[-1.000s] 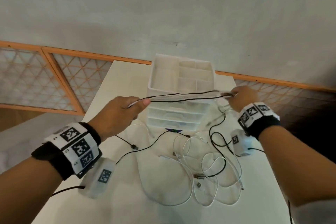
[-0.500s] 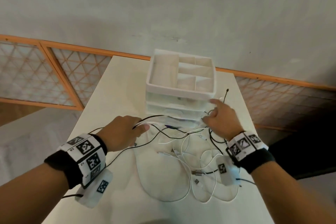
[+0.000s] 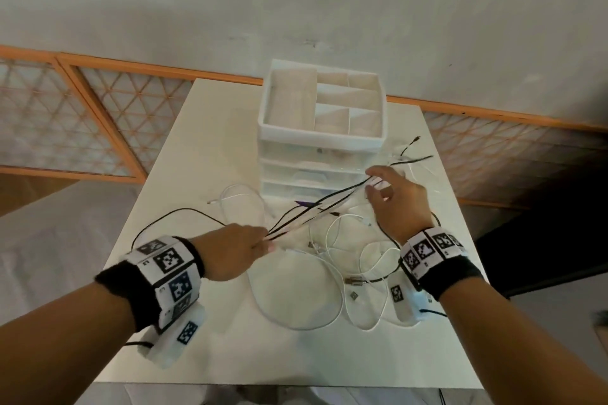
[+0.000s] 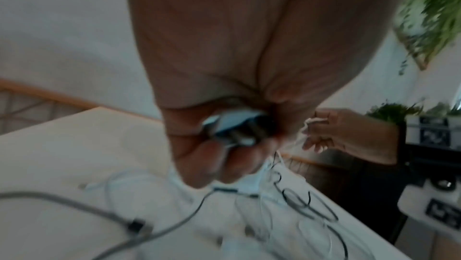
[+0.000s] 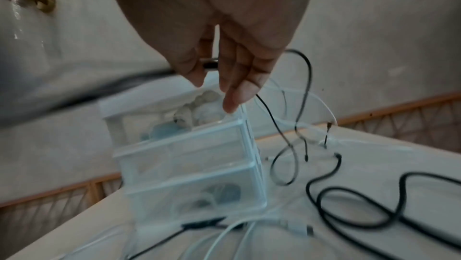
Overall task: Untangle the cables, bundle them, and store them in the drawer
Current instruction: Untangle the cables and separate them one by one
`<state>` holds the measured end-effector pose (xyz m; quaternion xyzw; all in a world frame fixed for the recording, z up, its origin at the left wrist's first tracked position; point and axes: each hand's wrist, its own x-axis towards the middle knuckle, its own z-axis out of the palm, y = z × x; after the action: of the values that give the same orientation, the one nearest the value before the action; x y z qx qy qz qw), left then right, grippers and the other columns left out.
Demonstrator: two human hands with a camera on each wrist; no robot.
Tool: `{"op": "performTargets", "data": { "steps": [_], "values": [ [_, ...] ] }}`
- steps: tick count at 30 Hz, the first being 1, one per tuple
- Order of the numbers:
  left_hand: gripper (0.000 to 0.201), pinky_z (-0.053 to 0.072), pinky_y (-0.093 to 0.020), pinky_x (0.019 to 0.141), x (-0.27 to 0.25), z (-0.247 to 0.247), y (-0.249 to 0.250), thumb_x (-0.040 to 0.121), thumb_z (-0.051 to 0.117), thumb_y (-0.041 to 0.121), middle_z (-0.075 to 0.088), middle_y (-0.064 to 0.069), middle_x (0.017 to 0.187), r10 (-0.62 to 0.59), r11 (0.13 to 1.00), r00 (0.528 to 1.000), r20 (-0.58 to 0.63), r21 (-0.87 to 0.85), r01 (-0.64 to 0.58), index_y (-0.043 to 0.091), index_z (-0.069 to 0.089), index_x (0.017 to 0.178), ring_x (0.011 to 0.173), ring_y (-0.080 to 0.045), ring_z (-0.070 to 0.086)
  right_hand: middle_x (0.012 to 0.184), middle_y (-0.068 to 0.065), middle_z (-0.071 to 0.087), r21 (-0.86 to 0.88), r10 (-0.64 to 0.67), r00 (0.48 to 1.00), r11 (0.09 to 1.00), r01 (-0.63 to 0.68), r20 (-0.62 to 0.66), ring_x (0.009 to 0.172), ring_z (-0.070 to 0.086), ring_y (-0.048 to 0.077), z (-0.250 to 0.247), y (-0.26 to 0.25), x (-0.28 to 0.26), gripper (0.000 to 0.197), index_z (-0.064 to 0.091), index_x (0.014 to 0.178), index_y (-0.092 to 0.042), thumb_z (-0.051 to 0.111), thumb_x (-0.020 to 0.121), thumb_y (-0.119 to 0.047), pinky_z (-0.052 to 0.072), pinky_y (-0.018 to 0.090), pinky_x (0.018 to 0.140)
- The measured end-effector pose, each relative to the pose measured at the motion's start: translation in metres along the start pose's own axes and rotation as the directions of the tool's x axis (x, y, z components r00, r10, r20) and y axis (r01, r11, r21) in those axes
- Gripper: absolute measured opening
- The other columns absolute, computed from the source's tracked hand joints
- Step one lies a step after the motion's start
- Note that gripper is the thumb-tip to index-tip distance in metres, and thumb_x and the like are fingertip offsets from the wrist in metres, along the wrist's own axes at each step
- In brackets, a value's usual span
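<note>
A bunch of black and white cable strands (image 3: 316, 210) runs slantwise above the white table (image 3: 204, 128). My left hand (image 3: 266, 245) grips the near end in a closed fist; the left wrist view shows the folded cable (image 4: 239, 126) inside the curled fingers. My right hand (image 3: 375, 182) pinches the far end between thumb and fingers beside the white drawer unit (image 3: 320, 141). In the right wrist view a plug (image 5: 209, 64) sits between those fingers (image 5: 234, 94). The drawers (image 5: 189, 151) are pushed in. More tangled cables (image 3: 345, 260) lie under my hands.
A black cable (image 3: 171, 214) loops off to the left on the table and a white one (image 3: 237, 196) lies before the drawer unit. The unit's top tray (image 3: 286, 102) has several compartments. An orange lattice railing (image 3: 98, 115) and a wall stand behind the table.
The strands were held taut and level in front of the drawer unit; both hands dropped toward the table. Now the left hand has drawn back toward me and the strands slant up to the right hand.
</note>
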<state>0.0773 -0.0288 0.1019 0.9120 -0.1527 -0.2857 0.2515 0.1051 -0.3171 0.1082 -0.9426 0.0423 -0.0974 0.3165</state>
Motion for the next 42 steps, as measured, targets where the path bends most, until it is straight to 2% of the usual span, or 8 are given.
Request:
{"op": "performTargets", "data": {
  "steps": [3, 6, 11, 15, 23, 33, 37, 42],
  "values": [
    [0.025, 0.045, -0.037, 0.075, 0.003, 0.023, -0.025, 0.103, 0.033, 0.028, 0.060, -0.007, 0.085, -0.196, 0.980, 0.973, -0.123, -0.052, 0.191, 0.019, 0.044, 0.082, 0.081, -0.031, 0.056, 0.113, -0.017, 0.063, -0.052, 0.076, 0.970, 0.996, -0.066, 0.233, 0.063, 0.067, 0.007, 0.024, 0.014, -0.027, 0.062, 0.038, 0.142, -0.037, 0.067, 0.089, -0.024, 0.056, 0.030, 0.084],
    [0.024, 0.050, -0.037, 0.072, 0.003, 0.030, -0.033, 0.100, 0.033, 0.024, 0.064, -0.013, 0.091, -0.366, 0.913, 0.918, -0.151, -0.247, 0.324, 0.011, 0.051, 0.090, 0.077, -0.033, 0.058, 0.090, -0.010, 0.067, -0.291, 0.176, 0.929, 0.953, -0.078, 0.326, 0.082, 0.067, 0.017, 0.036, 0.034, -0.062, 0.013, 0.056, 0.103, -0.030, 0.058, 0.090, -0.031, 0.048, 0.025, 0.067],
    [0.032, 0.033, -0.024, 0.043, 0.004, 0.026, -0.018, 0.098, 0.050, 0.030, 0.049, -0.009, 0.065, -0.458, 0.743, 0.880, -0.128, -0.598, 0.300, 0.006, 0.052, 0.078, 0.050, -0.023, 0.042, 0.118, 0.001, 0.065, -0.650, 0.448, 0.737, 0.760, -0.015, 0.506, 0.111, 0.064, 0.024, 0.045, 0.071, -0.107, 0.033, 0.062, 0.115, -0.022, 0.059, 0.085, -0.035, 0.051, 0.030, 0.087],
    [0.021, 0.023, -0.018, 0.038, 0.004, 0.023, -0.002, 0.095, 0.056, 0.025, 0.040, -0.004, 0.059, -0.476, 0.607, 0.874, -0.102, -0.757, 0.242, 0.009, 0.051, 0.083, 0.047, -0.020, 0.041, 0.115, 0.000, 0.066, -0.621, 0.473, 0.741, 0.777, -0.098, 0.476, 0.109, 0.065, 0.024, 0.050, 0.085, -0.119, 0.037, 0.056, 0.115, -0.024, 0.063, 0.079, -0.031, 0.053, 0.030, 0.085],
    [0.030, 0.033, -0.025, 0.046, 0.004, 0.021, 0.015, 0.099, 0.053, 0.026, 0.040, 0.000, 0.053, -0.452, 0.550, 0.888, -0.086, -0.810, 0.202, 0.011, 0.048, 0.073, 0.044, -0.015, 0.038, 0.096, -0.020, 0.059, -0.283, 0.152, 0.763, 0.958, 0.042, 0.628, 0.096, 0.055, 0.009, 0.049, 0.107, -0.131, 0.036, 0.049, 0.104, -0.033, 0.064, 0.074, -0.019, 0.043, 0.027, 0.096],
    [0.026, 0.058, -0.031, 0.059, -0.005, 0.029, 0.046, 0.102, 0.049, 0.018, 0.074, -0.019, 0.083, -0.394, 0.396, 0.918, -0.050, -0.910, 0.120, 0.004, 0.056, 0.081, 0.063, -0.023, 0.066, 0.078, -0.011, 0.070, 0.001, -0.160, 0.942, 0.986, 0.167, 0.297, 0.069, 0.062, 0.004, 0.005, 0.075, -0.085, 0.010, 0.076, 0.086, -0.027, 0.071, 0.082, -0.019, 0.050, 0.020, 0.067],
    [0.024, 0.053, -0.040, 0.087, -0.001, 0.024, 0.077, 0.103, 0.046, 0.023, 0.078, -0.013, 0.094, -0.246, 0.453, 0.955, -0.169, -0.891, -0.041, 0.008, 0.058, 0.089, 0.091, -0.026, 0.073, 0.075, -0.012, 0.070, 0.197, -0.415, 0.868, 0.907, 0.372, 0.273, 0.066, 0.058, -0.008, -0.032, 0.006, -0.057, 0.010, 0.079, 0.085, -0.022, 0.073, 0.080, -0.015, 0.038, 0.005, 0.064],
    [0.035, 0.052, -0.042, 0.084, -0.003, 0.020, 0.095, 0.101, 0.051, 0.030, 0.069, -0.008, 0.078, -0.103, 0.541, 0.988, -0.114, -0.840, -0.040, -0.002, 0.064, 0.104, 0.084, -0.024, 0.071, 0.074, -0.012, 0.070, 0.252, -0.479, 0.843, 0.871, 0.422, 0.243, 0.067, 0.060, 0.000, -0.033, -0.047, -0.043, 0.013, 0.078, 0.082, -0.029, 0.066, 0.080, -0.033, 0.048, 0.021, 0.065]
  ]
}}
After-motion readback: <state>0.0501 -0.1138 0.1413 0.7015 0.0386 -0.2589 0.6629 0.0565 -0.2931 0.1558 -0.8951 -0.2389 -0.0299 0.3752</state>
